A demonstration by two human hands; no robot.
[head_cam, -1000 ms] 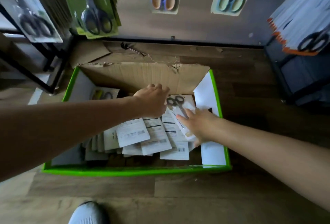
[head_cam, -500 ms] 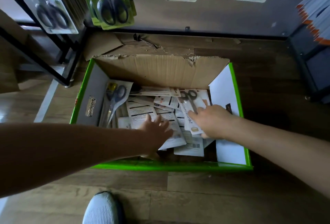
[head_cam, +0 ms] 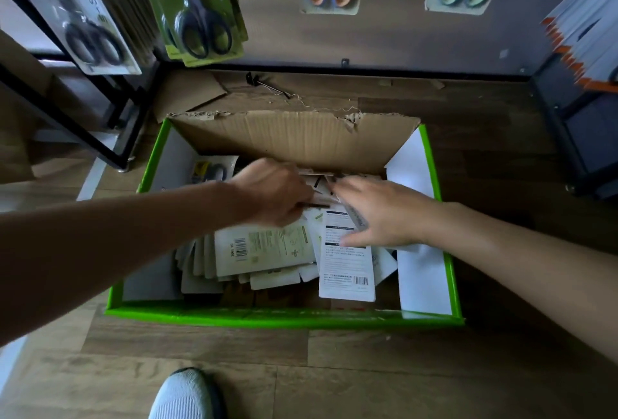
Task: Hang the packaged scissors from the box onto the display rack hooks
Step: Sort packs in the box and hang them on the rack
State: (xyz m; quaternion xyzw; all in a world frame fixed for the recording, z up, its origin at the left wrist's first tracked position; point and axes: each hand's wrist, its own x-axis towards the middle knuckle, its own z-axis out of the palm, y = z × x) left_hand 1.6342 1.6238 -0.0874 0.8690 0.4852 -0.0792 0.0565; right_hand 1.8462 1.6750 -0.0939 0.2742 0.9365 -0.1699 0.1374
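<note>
Reaching into green box [head_cam: 284, 316] of scissor packs [head_cam: 264, 248]: your L hand [head_cam: 272, 194] curled, grip unclear (blur); R hand [head_cam: 384, 214] flat on packs.

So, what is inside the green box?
A loose pile of packaged scissors, mostly back side up, with the left hand and right hand on it. Lower layers are covered.

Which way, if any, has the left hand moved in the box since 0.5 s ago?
Yes. The left hand moved from beside the near green rim toward the far cardboard flap.
</note>
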